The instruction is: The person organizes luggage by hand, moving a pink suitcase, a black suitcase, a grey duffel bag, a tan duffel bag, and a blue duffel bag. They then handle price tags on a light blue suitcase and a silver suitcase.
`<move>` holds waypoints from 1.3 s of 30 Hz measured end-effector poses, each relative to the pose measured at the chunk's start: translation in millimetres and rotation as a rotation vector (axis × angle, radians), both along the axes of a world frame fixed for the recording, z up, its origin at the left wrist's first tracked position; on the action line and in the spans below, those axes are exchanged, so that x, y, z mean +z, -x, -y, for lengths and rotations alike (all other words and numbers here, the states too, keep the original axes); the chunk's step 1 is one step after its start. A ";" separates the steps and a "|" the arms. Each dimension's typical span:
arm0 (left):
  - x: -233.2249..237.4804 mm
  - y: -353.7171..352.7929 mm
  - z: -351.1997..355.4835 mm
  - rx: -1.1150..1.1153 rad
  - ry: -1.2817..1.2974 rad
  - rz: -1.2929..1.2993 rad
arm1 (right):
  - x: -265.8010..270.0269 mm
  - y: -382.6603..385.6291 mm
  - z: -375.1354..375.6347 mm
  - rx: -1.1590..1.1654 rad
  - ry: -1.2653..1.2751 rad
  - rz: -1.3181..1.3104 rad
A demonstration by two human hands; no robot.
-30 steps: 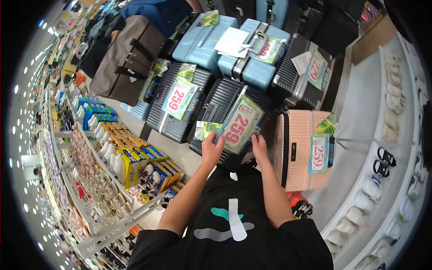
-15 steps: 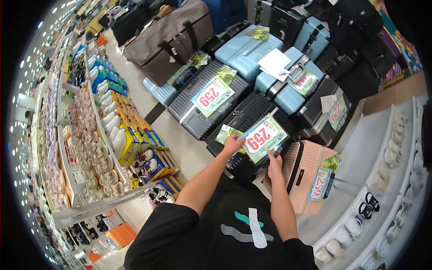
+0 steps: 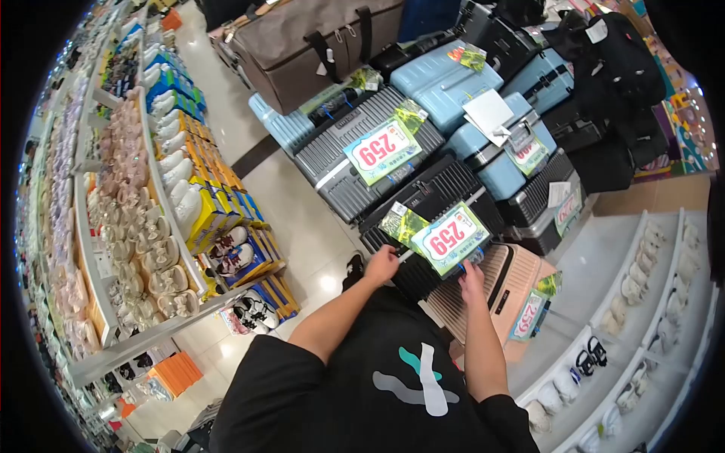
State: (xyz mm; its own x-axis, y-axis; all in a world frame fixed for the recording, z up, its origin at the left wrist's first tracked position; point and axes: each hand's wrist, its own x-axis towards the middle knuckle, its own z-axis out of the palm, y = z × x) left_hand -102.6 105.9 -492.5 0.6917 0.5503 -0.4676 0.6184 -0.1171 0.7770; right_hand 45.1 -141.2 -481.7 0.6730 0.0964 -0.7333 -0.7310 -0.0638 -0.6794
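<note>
Curling at the black suitcase's (image 3: 447, 183) near edge, the left hand's (image 3: 383, 265) fingers are bent; their grip cannot be told. The right hand's (image 3: 473, 282) fingers are close together at the lower corner of the suitcase's "259" tag (image 3: 451, 237); whether they pinch it is unclear. The black suitcase lies between a grey suitcase (image 3: 336, 167) and a pink suitcase (image 3: 521, 273), with blue suitcases (image 3: 445, 81) beyond.

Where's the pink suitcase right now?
In the head view, the pink suitcase is right of centre, partly behind the right forearm, between the black suitcase by the hands and the white shoe shelves.
</note>
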 end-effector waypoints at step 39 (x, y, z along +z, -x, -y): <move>31.8 50.6 -14.9 -0.464 -0.251 -0.271 | 1.4 95.8 223.1 0.196 1.234 0.107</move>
State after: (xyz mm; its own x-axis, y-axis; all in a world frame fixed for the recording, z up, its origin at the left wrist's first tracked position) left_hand -153.2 120.7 -460.7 0.7607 0.3354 -0.5557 0.6311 -0.5825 0.5123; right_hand -50.7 -364.4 -480.2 0.7865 -0.5097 -0.3487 -0.5826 -0.7998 -0.1449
